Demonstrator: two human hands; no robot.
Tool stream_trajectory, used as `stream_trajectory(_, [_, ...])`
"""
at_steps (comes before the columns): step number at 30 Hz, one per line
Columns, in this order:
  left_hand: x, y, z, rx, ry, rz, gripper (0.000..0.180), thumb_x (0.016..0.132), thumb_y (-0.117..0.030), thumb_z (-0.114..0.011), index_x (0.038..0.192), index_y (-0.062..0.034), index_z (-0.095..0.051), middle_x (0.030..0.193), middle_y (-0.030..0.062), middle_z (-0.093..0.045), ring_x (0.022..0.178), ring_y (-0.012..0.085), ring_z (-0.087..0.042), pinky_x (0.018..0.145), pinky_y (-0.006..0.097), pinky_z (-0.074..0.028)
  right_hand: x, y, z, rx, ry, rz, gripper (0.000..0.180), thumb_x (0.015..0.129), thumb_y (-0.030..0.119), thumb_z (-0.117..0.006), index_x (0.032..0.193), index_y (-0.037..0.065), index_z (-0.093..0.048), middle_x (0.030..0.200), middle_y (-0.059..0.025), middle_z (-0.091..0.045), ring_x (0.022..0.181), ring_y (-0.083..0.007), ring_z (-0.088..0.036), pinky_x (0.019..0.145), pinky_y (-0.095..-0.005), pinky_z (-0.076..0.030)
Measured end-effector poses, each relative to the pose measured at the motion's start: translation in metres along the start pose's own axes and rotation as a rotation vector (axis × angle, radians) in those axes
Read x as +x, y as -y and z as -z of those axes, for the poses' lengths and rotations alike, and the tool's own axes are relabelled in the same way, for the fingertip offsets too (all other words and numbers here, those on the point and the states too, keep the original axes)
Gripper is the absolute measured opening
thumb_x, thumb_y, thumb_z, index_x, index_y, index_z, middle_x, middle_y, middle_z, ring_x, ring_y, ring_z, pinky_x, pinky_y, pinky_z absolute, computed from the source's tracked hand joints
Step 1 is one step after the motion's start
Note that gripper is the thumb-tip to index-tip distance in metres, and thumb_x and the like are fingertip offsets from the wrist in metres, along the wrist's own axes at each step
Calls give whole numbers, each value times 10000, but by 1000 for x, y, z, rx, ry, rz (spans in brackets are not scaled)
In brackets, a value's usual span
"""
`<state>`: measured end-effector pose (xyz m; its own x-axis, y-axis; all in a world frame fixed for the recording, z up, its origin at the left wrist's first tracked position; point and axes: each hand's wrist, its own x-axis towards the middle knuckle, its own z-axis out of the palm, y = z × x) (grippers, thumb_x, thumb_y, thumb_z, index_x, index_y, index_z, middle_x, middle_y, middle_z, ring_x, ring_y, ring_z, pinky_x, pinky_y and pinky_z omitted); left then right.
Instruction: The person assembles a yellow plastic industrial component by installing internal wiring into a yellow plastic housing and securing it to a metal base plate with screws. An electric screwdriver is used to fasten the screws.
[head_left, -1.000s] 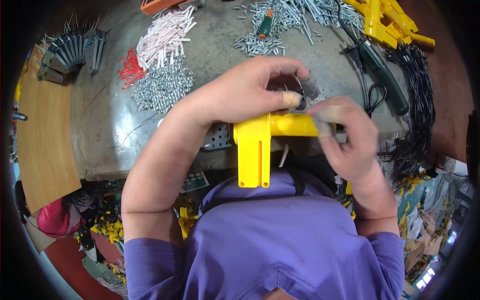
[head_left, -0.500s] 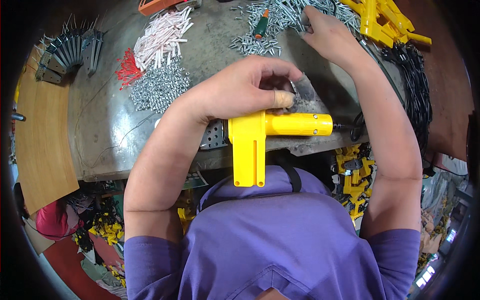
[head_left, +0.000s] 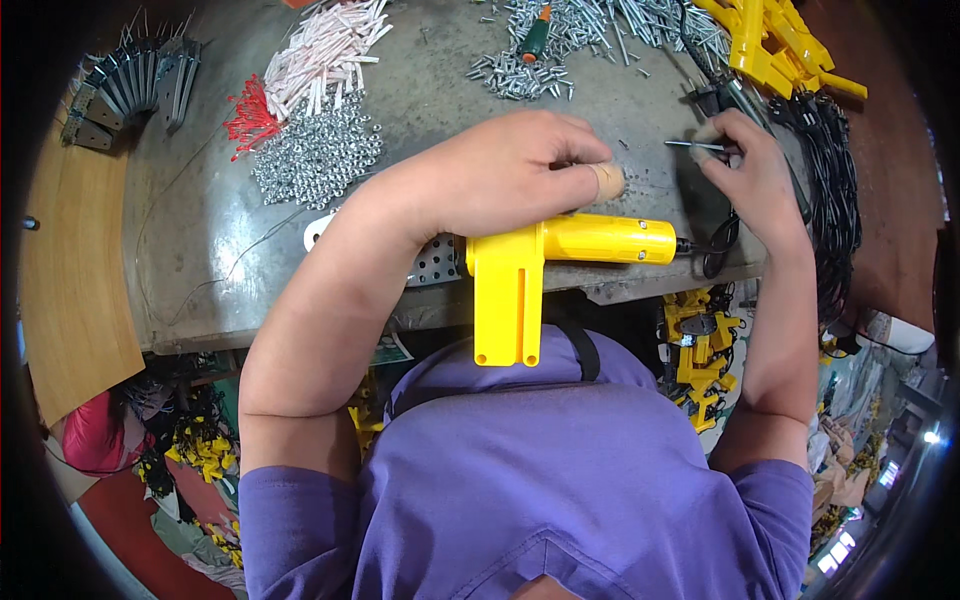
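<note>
A yellow plastic tool housing [head_left: 508,300], shaped like a pistol with a round handle, lies at the table's near edge. Two small screws show in the handle, and a black cord leaves its end. My left hand [head_left: 530,170] is closed over the housing's far side, with tape round the thumb; its other fingertips are hidden. To the right, my right hand [head_left: 755,170] pinches a thin silver screw [head_left: 695,145] that points left. Beneath that hand, a dark green rod-like tool [head_left: 745,100] partly shows. A perforated metal plate [head_left: 437,262] sticks out beside my left wrist.
Loose screws [head_left: 585,40] lie at the back with a green-and-orange screwdriver [head_left: 537,35]. Nuts [head_left: 315,150], white sleeves [head_left: 325,50] and red pieces [head_left: 250,120] are heaped left. Yellow housings [head_left: 775,45] and black cords [head_left: 835,200] lie right; metal plates [head_left: 125,90] stand far left.
My right hand has come back from the screw pile toward me and to the right, now with a screw in its fingers. My left hand's thumb and forefinger have drawn closer together.
</note>
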<state>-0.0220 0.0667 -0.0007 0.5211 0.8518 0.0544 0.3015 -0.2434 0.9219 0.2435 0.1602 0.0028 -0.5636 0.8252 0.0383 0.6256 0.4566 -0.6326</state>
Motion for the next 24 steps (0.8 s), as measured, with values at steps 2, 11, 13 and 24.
stream_trajectory(2, [-1, -2, -4, 12, -23, 4, 282, 933, -231, -506, 826, 28, -528, 792, 56, -499, 727, 141, -477, 667, 285, -407, -10, 10, 9, -354, -72, 81, 172, 764, 105, -671, 904, 15, -627, 766, -94, -566, 707, -220, -570, 664, -303, -447])
stream_trajectory(11, [0, -2, 0, 26, 12, 87, 305, 956, -258, -482, 807, 8, -498, 666, 36, -446, 655, 119, -422, 614, 301, -400, -60, 102, -52, -146, -149, 505, 156, 677, 23, -699, 792, 43, -597, 767, -85, -494, 659, -273, -540, 584, -368, -462])
stream_trajectory(13, [0, -3, -2, 79, -7, 84, 305, 951, -259, -487, 815, 13, -506, 676, 65, -468, 651, 152, -442, 624, 317, -410, -70, 105, -51, -121, -45, 427, 150, 688, 18, -688, 794, 42, -585, 770, -87, -480, 665, -278, -541, 586, -369, -462])
stream_trajectory(24, [1, -1, -8, 349, -103, 69, 298, 923, -260, -509, 872, 27, -573, 798, 190, -584, 754, 373, -554, 686, 413, -447, -71, 105, -56, -154, -35, 481, 140, 726, 39, -681, 811, 53, -571, 781, -95, -482, 688, -281, -555, 579, -376, -465])
